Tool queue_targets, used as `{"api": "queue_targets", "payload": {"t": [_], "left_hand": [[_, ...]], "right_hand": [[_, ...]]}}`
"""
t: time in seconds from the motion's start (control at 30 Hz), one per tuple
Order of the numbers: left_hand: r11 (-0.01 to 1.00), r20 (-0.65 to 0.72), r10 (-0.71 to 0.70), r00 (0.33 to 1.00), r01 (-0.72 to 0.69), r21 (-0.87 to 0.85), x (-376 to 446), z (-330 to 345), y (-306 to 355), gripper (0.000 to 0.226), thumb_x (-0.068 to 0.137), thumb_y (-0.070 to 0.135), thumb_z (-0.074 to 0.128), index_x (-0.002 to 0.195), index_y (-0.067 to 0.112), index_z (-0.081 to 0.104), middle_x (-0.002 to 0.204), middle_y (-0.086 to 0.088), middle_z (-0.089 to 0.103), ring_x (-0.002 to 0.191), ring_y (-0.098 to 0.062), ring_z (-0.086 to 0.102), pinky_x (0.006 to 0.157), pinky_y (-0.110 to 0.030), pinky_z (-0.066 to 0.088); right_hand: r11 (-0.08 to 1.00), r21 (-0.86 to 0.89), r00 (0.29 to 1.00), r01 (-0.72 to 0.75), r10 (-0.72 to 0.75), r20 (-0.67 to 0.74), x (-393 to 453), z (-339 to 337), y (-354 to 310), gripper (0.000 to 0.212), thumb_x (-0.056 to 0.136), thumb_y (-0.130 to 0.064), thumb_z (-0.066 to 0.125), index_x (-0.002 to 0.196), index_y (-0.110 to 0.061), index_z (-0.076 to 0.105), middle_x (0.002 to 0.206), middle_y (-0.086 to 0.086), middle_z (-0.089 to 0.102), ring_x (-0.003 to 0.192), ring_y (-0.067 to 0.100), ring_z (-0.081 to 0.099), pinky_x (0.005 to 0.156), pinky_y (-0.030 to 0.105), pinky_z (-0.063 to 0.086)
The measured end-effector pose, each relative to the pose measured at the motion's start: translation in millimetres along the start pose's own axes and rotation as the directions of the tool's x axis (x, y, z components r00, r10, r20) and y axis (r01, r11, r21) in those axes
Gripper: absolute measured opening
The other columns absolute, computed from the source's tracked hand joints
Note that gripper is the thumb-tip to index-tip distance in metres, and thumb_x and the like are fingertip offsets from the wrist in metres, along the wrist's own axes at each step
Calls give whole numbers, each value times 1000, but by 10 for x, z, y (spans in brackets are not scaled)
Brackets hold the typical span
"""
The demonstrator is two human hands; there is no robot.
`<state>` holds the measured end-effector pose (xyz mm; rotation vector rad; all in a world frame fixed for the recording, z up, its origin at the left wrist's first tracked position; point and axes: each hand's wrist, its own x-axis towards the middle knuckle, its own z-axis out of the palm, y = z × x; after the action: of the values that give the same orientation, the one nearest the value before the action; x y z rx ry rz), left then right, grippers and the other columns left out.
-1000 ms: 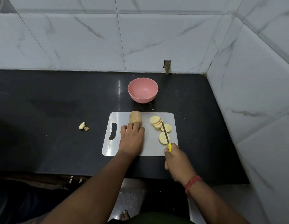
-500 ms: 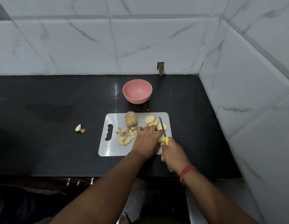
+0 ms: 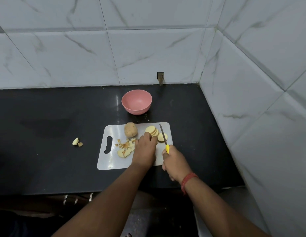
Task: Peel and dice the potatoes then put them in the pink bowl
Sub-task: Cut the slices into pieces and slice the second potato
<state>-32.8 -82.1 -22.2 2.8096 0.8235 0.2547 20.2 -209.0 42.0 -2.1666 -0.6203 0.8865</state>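
— While the pink bowl (image 3: 136, 102) sits on the black counter (image 3: 46, 134) just behind the white cutting board (image 3: 111, 161), does it hold anything?

— Nothing shows inside it; only its smooth pink inner wall is visible. All the potato is on the board or off to the side.

— Where exactly?

— An unpeeled whole potato (image 3: 130, 129) lies at the board's far edge. To its right is a fanned stack of pale potato slices (image 3: 153, 131). Nearer the handle slot lies a heap of diced pieces (image 3: 125, 147), some with brown skin on them. Two scraps (image 3: 77, 142) lie on the counter, well apart to the left of the board.

— And the hands?

— The left hand (image 3: 145, 149) is knuckles-up on the board, fingers bent down at the near end of the slices; whether they pinch one I cannot tell. The right hand (image 3: 175, 163) is clenched around the yellow handle of the knife (image 3: 164, 138), its blade pointing away over the rightmost slice.
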Motion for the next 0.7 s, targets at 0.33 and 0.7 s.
{"api": "queue_targets", "payload": {"t": [0.33, 0.7], "left_hand": [[989, 80, 145, 986, -142, -45, -108, 134, -269, 39, 95, 38, 61, 128, 18, 60, 127, -4, 51, 111, -23, 47, 94, -37, 46], [975, 114, 39, 993, -12, -223, -144, 136, -398, 60, 91, 31, 71, 143, 10, 50, 142, -3, 49, 130, -23, 42, 109, -31, 33]], "right_hand": [[1000, 19, 1000, -22, 22, 5, -25, 42, 15, 19, 102, -30, 33, 98, -17, 46, 86, 14, 65, 50, 16, 49, 39, 25, 41], [990, -116, 990, -85, 97, 103, -45, 162, 117, 19, 102, -28, 32, 106, -13, 42, 96, 15, 64, 55, 18, 52, 43, 27, 43]]}}
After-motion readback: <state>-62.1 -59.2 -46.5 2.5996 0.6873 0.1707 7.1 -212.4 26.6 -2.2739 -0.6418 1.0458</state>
